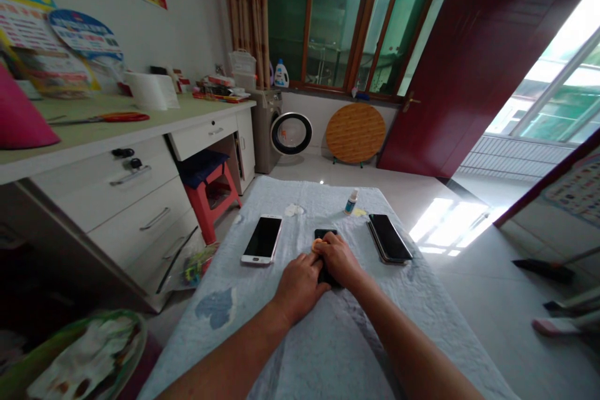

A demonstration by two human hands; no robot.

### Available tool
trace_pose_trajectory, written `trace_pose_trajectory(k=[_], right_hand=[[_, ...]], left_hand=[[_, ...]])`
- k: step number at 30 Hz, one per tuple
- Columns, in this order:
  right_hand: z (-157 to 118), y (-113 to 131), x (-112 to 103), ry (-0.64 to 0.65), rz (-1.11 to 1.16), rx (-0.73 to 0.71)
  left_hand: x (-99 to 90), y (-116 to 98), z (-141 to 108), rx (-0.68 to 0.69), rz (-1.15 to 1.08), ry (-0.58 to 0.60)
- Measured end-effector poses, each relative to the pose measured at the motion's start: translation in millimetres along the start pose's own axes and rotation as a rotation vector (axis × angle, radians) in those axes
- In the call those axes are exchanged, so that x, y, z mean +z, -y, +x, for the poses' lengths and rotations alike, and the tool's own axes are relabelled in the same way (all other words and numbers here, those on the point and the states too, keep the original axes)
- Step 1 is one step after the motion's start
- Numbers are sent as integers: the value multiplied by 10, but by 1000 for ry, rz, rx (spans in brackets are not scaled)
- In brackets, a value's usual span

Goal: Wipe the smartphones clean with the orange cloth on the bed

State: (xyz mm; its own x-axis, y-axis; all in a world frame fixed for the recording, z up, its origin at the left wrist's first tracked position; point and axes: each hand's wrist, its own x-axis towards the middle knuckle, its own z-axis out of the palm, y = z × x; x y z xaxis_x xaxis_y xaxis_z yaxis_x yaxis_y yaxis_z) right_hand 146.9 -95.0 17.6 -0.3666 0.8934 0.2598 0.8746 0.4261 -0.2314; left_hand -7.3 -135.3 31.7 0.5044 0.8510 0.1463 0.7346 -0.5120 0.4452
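A black smartphone (pixel 325 235) lies on the cloth-covered table in front of me, mostly hidden under my hands. My left hand (pixel 300 284) is closed on the phone's lower left side, with the thumb at its bottom end. My right hand (pixel 338 257) presses a small orange pad (pixel 319 243) onto the phone's screen, its fingers bent over the pad. To the left rests a white-framed smartphone (pixel 262 239) with a dark screen. A dark smartphone (pixel 390 237) lies to the right, seemingly on another one. Beyond them stands a small spray bottle (pixel 351 202) with a blue label.
The table wears a pale blue cloth (pixel 328 350). A desk with drawers (pixel 154 219) runs along the left, a red stool (pixel 210 194) beside it. A lined bin (pixel 135 350) sits at lower left. Further off are a washing machine (pixel 267 131) with its door open and a round wooden board (pixel 356 133).
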Motion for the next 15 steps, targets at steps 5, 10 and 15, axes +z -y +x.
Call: trace_pose_trajectory(k=[5,10,15], right_hand=[[233,-111,34,-12,-76,61],[395,-139,93,12,-107,97],[451,-158,111,42,-129,166]], left_hand=[[28,8,-1,-2,39,-3],[36,12,2,-1,60,1],[53,14,-7,12,78,-13]])
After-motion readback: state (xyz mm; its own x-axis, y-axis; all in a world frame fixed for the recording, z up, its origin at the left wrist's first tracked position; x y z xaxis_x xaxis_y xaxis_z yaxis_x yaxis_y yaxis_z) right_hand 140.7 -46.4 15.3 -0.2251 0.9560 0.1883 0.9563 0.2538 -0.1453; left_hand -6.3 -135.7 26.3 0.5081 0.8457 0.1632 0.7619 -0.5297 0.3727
